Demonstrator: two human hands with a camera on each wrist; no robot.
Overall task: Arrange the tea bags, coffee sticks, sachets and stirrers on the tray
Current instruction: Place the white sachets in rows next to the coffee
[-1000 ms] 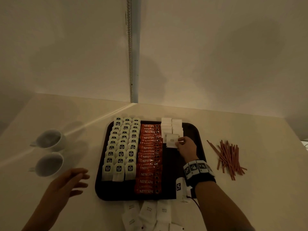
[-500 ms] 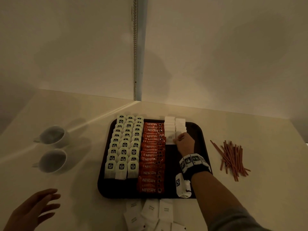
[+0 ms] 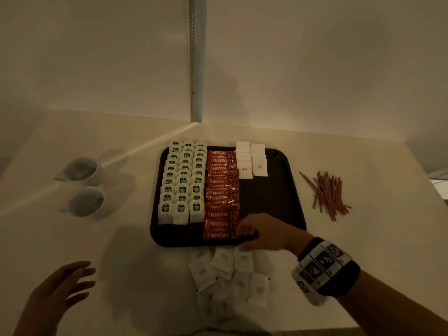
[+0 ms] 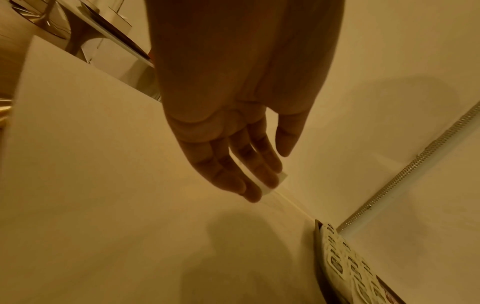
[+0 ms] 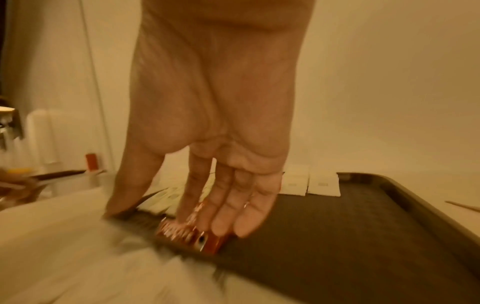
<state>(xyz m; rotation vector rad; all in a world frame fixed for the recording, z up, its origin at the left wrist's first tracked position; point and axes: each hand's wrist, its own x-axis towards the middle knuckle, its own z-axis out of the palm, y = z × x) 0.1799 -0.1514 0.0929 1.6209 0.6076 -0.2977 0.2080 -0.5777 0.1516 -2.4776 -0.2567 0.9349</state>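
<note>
Tray (image 3: 294,190): dark, square, in the middle of your table (image 3: 363,251), its right part bare.
Tea bags (image 3: 182,181): three neat columns fill the tray's left side.
Coffee sticks (image 3: 221,194): one red stack just right of the tea bags, running from the far edge to the near edge.
Sachets on tray (image 3: 252,162): two short white columns at the far end, right of the coffee sticks.
Loose sachets (image 3: 230,275): a scattered white pile on the table just in front of the tray's near edge.
Stirrers (image 3: 327,194): a loose brown heap on the table, right of the tray, apart from it.
Right hand (image 3: 263,232): yours hangs over the tray's near edge by the last coffee sticks, fingers (image 5: 221,205) straight and pointing down, holding nothing (the wrist view is blurred low down, so touch is hard to judge).
Left hand (image 3: 58,289): off to the near left above the table, fingers loosely spread, holding nothing.
Cups (image 3: 83,186): two white ones on the table left of the tray, one behind the other.
</note>
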